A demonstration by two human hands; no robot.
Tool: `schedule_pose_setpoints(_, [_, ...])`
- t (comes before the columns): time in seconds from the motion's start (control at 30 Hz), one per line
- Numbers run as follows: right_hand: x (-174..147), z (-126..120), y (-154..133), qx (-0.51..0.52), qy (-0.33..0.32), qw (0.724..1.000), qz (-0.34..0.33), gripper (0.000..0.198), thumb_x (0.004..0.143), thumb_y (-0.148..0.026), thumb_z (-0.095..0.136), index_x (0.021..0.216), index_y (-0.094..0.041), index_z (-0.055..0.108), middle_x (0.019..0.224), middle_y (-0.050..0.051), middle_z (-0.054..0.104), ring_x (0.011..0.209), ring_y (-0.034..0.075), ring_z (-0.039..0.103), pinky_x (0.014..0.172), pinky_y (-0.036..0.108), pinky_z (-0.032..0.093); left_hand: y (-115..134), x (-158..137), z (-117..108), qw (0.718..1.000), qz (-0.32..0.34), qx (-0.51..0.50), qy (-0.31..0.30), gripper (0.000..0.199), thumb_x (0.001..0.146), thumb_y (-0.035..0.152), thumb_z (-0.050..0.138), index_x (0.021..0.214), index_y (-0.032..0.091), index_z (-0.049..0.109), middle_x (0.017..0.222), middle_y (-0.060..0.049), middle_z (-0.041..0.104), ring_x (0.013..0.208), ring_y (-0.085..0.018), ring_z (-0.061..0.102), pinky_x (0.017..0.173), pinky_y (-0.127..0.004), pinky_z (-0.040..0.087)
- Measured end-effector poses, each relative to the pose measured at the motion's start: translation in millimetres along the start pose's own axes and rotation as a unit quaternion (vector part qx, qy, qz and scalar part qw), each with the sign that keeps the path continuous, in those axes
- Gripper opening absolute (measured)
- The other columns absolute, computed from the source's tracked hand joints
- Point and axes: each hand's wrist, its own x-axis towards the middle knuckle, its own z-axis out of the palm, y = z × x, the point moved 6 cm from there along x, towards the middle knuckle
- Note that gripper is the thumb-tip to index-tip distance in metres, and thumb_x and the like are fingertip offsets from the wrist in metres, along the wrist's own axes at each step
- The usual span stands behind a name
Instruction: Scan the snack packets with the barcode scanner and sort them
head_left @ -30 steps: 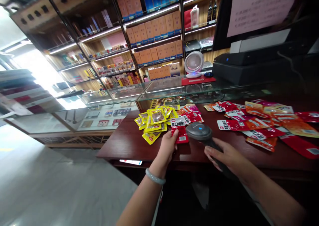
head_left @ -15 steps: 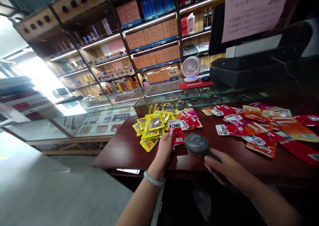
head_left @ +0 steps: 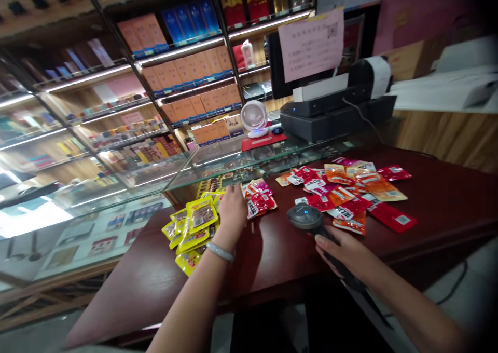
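My right hand (head_left: 346, 252) is wrapped around the handle of a dark grey barcode scanner (head_left: 305, 217), a small blue light showing on its head. The scanner is above the dark red-brown desk (head_left: 268, 262). My left hand (head_left: 233, 210), with a pale bangle at the wrist, reaches over the right side of a pile of yellow snack packets (head_left: 200, 214). Its fingers bend down away from me and their tips are hidden, so any grip cannot be made out. Just right of that hand lies a small pile of red and pink snack packets (head_left: 261, 202).
A larger spread of red and orange packets (head_left: 350, 187) covers the desk's right part. Behind stand a glass display case (head_left: 229, 161), a small white fan (head_left: 253, 117) and a black cash drawer (head_left: 322, 119) with a cable. Shelves of boxes (head_left: 190, 72) line the wall.
My left hand has moved forward from the front of the desk to between the two piles; the red packet it held is no longer distinguishable. The view has swung right. The scanner stays in my right hand.
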Motion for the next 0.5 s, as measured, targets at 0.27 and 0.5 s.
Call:
schedule_pose_setpoints(0.27, [-22.5,-48.9,-2.7,-0.057,0.080,0.995,0.009,0.049,0.082,-0.069,0.059,0.090,-0.022,0.052,0.054,-0.009,0.044,0.042,0.009,0.038,0.040,0.021,0.030,160.1,-18.8,59.5,0.953,0.230,-0.143,-0.136,0.045,0.084,0.045,0.066,0.122,0.021,0.064,0.117,-0.012,0.064,0.112,-0.026,0.057,0.098,-0.034,0.042])
schedule_pose_setpoints(0.5, [-34.5,-88.0,-4.5,-0.031,0.155,0.987,0.019,0.052,0.078,-0.070,0.064,0.087,-0.020,0.056,0.058,-0.006,0.048,0.046,0.009,0.043,0.043,0.022,0.033,185.8,-11.4,76.5,0.955,0.228,-0.091,-0.165,0.054,0.074,0.060,0.071,0.104,0.016,0.063,0.108,-0.016,0.066,0.110,-0.033,0.058,0.091,-0.039,0.043])
